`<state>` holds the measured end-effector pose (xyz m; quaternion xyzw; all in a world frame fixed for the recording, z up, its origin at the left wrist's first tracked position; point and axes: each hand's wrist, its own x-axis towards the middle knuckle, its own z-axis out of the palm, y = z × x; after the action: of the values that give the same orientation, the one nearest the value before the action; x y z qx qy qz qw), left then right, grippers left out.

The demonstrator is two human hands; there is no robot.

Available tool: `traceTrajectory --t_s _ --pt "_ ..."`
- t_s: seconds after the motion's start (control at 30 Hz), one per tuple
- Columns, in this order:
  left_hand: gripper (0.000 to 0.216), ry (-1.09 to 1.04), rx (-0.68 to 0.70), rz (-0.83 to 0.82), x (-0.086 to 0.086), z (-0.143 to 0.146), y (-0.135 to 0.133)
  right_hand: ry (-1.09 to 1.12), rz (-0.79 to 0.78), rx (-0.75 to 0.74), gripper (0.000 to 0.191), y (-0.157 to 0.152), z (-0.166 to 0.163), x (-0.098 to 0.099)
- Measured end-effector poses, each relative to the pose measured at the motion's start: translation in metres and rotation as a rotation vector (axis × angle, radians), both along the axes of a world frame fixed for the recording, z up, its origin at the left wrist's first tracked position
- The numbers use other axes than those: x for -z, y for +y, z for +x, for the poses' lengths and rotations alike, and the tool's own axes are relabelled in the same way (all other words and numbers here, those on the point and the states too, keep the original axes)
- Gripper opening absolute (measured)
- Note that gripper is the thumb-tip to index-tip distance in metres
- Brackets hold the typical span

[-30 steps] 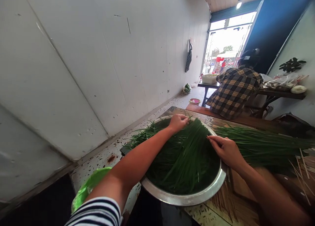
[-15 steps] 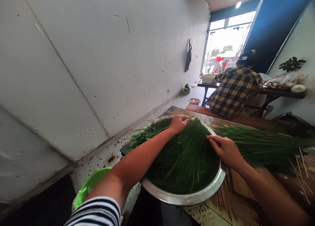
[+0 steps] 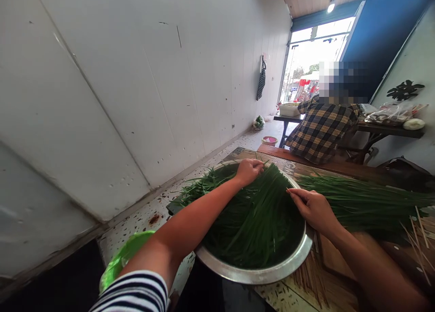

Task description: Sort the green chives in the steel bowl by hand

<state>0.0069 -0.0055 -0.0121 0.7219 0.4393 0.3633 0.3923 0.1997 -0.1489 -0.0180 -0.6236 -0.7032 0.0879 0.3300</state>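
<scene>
basically no change | left hand (image 3: 250, 171) fingers pinching greens (image 3: 261, 212) fanned in the bowl (image 3: 251, 277) | right hand (image 3: 314, 207) fingers pinching a thin stick (image 3: 288, 191) (only a sliver shows) | so same step, I'd guess

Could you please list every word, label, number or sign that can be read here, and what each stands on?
"G", perhaps followed by "M": on the brown sheet, just beyond the bowl; partly unclear.
Dark patch at the sheet's far corner: any marks are too small to read.
Red shapes outside: too small and blurred to read.
I can make out no other text.
</scene>
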Motion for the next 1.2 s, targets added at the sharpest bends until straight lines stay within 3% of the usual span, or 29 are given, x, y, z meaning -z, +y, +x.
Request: traceTrajectory --t_s 0.2,0.37,0.53,0.7,0.87,1.03,1.2 --pt "0.022 0.038 0.027 0.019 0.0 0.002 -0.003 -0.001 -0.004 0.0 0.036 0.0 0.0 0.002" --pt "0.022 0.193 0.217 0.017 -0.016 -0.01 0.004 0.027 0.006 0.006 0.035 0.0 0.001 0.004" --pt "0.019 0.505 -0.043 0.127 -0.018 -0.031 0.019 0.002 -0.032 -0.005 0.034 0.001 0.004 0.006" --pt "0.015 0.743 0.013 0.126 0.003 -0.031 0.024 0.004 -0.043 -0.02 0.031 0.002 0.006 0.003" --pt "0.011 0.673 0.032 0.141 0.01 -0.023 0.021 -0.013 -0.021 -0.019 0.031 0.002 0.005 0.001" --pt "0.009 0.704 -0.009 0.243 -0.002 -0.017 0.008 -0.007 -0.017 -0.014 0.03 0.001 0.004 0.001" --pt "0.014 0.609 -0.109 0.111 -0.012 -0.019 0.009 0.001 -0.052 -0.014 0.033 0.001 0.003 0.0"
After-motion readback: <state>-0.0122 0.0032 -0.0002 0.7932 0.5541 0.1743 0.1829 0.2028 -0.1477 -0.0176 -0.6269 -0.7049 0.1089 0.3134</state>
